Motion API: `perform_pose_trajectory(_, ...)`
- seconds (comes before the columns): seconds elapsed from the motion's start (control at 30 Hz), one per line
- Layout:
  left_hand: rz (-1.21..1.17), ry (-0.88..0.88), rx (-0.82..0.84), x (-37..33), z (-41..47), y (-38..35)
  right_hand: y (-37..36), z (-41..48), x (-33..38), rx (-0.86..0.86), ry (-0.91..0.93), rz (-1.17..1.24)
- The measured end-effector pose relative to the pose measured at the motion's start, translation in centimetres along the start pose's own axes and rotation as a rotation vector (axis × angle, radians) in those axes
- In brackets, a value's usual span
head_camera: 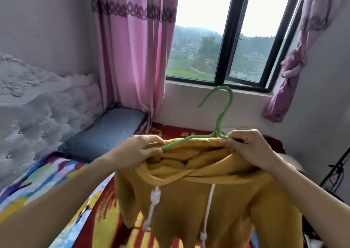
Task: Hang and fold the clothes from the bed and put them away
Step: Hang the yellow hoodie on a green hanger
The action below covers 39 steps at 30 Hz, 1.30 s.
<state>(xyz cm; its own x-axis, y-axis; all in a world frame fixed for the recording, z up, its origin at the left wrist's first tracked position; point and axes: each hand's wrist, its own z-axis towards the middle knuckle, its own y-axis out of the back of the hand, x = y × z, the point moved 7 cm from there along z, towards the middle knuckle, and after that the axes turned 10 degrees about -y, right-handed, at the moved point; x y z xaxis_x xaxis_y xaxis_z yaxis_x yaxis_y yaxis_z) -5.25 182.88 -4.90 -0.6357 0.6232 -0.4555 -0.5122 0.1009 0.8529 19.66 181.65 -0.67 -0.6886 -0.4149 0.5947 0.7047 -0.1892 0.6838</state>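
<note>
Pretty clearly a bedroom in someone's home. There's a bed [113, 219] with a bright patterned sheet [43, 177], a grey-blue pillow [106, 132] and a white button-tufted headboard [47, 105] against the wall. A pink curtain [132, 49] hangs beside a black-framed window [228, 39], and a purple curtain [289, 71] is knotted on the other side. Outside: trees, fields and houses on a hillside. Also a mustard hoodie [208, 200] half on a green hanger [231, 98] over the bed.
</note>
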Motion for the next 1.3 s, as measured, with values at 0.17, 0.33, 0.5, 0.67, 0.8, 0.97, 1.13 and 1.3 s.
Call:
perform_pose_trajectory(0.17, -0.544, 0.216, -0.041, 2.1, -0.5, -0.4, 1.0, -0.8, -0.7, 0.005, 0.032, 0.012)
perform_pose_trajectory(0.33, -0.579, 0.516, -0.211, 5.5, -0.9, -1.5, 0.9, -1.1, -0.5, -0.017, 0.082, -0.034)
perform_pose_trajectory(0.5, -0.212, 0.068, -0.121, 0.8, -0.1, 0.4, 0.4, -0.7, -0.7, 0.02, 0.067, 0.027)
perform_pose_trajectory(0.67, -0.342, -0.061, 0.118, -3.5, 0.8, -1.2, -1.3, 0.8, -0.3, 0.076, 0.063, 0.05)
perform_pose_trajectory(0.8, -0.038, -0.092, -0.072, -3.5, 2.3, -0.6, -2.2, 2.7, -0.9, 0.128, -0.046, 0.038)
perform_pose_trajectory(0.97, 0.257, -0.024, -0.445, -4.0, 1.6, 1.4, -2.3, 4.1, 1.2, 0.238, -0.073, 0.123)
perform_pose_trajectory(1.13, 0.271, -0.151, -0.454, -5.4, 1.0, 2.4, -3.3, 4.8, 3.9, 0.314, -0.115, 0.168)
perform_pose_trajectory(1.3, -0.247, 0.223, -0.385, 3.8, -4.9, 5.3, -2.2, 5.6, 2.2, 0.186, -0.188, 0.279)
